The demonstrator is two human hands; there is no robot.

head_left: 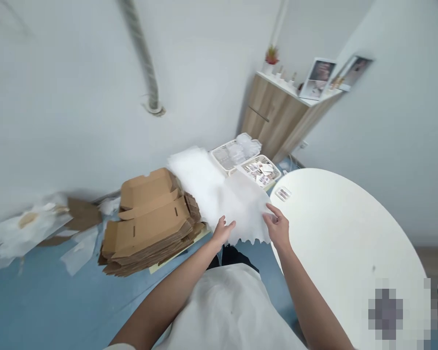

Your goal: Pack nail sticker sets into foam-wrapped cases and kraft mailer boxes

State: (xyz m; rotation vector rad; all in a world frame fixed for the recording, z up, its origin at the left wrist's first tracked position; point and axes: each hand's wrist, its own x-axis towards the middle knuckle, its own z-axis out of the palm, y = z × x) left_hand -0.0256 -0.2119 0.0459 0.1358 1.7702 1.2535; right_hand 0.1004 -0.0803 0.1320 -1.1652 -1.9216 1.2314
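Observation:
A thin, translucent white packing sheet [246,201] with a jagged near edge spreads between my two hands. My right hand [278,228] has the sheet's right edge between thumb and forefinger. At the left edge, my left hand [222,232] is closed on the sheet, with the thumb pointing inward; part of its grip is hidden. Beyond the held sheet lies a thick white stack of similar sheets [193,172], overlapped by it. Left of my left hand is a pile of flattened brown cardboard boxes [149,228].
Behind the sheets stand a white basket of clear plastic pieces [237,149] and another of small cards [264,170]. A round white table [343,233] at right bears a small clear pack [282,193]. A wooden cabinet [277,104] stands behind; scraps [82,248] litter the left floor.

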